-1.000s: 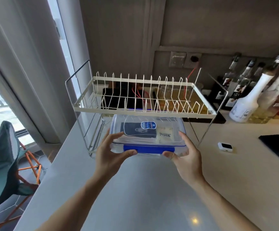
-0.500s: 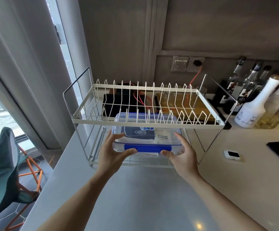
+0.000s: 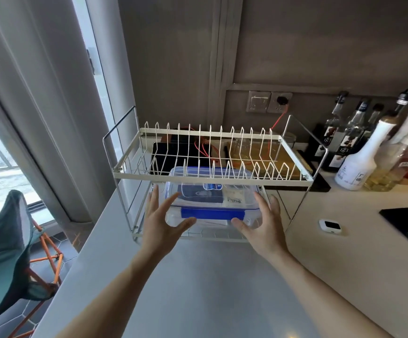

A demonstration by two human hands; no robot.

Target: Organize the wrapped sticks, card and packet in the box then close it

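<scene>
Resting on the lower shelf of a white wire dish rack [image 3: 210,176] in the middle of the frame, the clear box [image 3: 212,201] with its blue lid clasp now sits farther in than a second ago, when both hands carried it in front of the rack. Half a second ago the thumbs and fingers still clamped its front corners; now they have let go. The left hand [image 3: 160,223] hovers at the box's lower left corner, fingers spread and pointing up, thumb near the front wall. The right hand [image 3: 262,223] mirrors it at the lower right corner, fingers likewise spread; whether any fingertip still brushes the plastic cannot be told.

Through the closed lid a dark card, a pale packet [image 3: 234,200] and white wrapped shapes show faintly, though the sticks cannot be picked out clearly. The grey table [image 3: 210,289] fills the lower frame, with bottles [image 3: 354,164] at the upper right.

Judging from this, packing and closing appear done, the box is stowed, and the hands seem to be releasing it.
</scene>
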